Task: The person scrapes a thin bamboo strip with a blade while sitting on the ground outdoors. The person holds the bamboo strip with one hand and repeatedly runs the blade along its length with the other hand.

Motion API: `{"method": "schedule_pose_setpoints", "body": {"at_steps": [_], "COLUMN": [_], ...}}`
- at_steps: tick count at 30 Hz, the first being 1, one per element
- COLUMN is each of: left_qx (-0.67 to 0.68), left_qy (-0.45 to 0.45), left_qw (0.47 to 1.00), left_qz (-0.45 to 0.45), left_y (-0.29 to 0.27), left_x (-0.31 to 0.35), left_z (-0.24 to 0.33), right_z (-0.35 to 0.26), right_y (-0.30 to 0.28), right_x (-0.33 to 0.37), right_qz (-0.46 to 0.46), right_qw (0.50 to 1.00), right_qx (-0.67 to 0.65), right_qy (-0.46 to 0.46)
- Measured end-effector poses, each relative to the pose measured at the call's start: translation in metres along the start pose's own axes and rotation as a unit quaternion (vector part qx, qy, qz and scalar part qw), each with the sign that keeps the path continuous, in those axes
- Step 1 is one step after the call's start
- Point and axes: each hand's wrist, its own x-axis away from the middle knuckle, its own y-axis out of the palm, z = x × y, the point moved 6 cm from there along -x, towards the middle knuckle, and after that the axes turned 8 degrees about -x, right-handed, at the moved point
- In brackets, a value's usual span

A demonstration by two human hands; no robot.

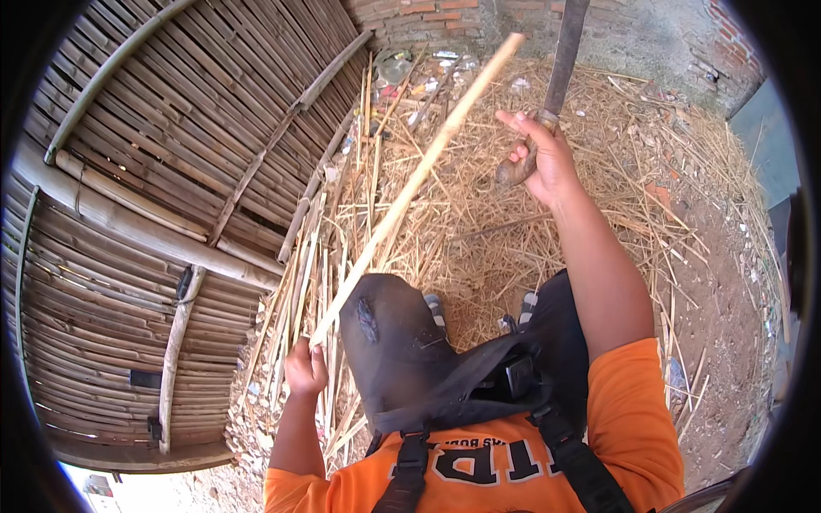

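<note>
My left hand is closed round the lower end of a long pale bamboo strip. The strip slants up and to the right, past my left knee, its far end in the air. In my right hand, held out ahead, is a machete with a dark straight blade and a curved brown handle. The blade points away from me and runs out of view at the top. Some fingers wrap the handle, while one or two stretch out to the left. Strip and blade are apart.
Straw and bamboo shavings cover the ground around my feet. Several long bamboo strips lie along a bamboo slat wall on the left. A brick wall stands ahead. Bits of litter lie near its foot.
</note>
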Motion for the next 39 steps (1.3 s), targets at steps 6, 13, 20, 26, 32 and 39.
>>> {"method": "schedule_pose_setpoints", "body": {"at_steps": [6, 13, 20, 26, 32, 39], "left_qx": [-0.063, -0.095, 0.206, 0.366, 0.356, 0.373], "left_qy": [0.03, 0.078, 0.12, 0.193, 0.238, 0.168], "left_qw": [0.997, 0.992, 0.97, 0.91, 0.903, 0.891], "left_qz": [0.011, -0.037, -0.042, -0.032, 0.011, 0.196], "left_y": [0.018, 0.059, 0.016, -0.027, -0.05, -0.117], "left_x": [-0.073, -0.127, -0.254, -0.305, -0.322, -0.32], "left_z": [0.015, 0.036, 0.143, 0.273, 0.288, 0.282], "right_z": [-0.03, -0.046, -0.019, 0.003, -0.024, -0.059], "right_y": [0.008, 0.018, 0.079, 0.108, 0.137, 0.123], "right_x": [-0.012, -0.024, -0.026, -0.022, -0.01, 0.011], "right_qz": [0.057, 0.017, -0.055, -0.132, -0.152, -0.072], "right_qw": [0.996, 0.992, 0.98, 0.955, 0.923, 0.916], "right_qx": [-0.05, -0.02, 0.148, 0.24, 0.314, 0.357], "right_qy": [-0.055, -0.12, -0.121, -0.112, -0.161, -0.166]}}
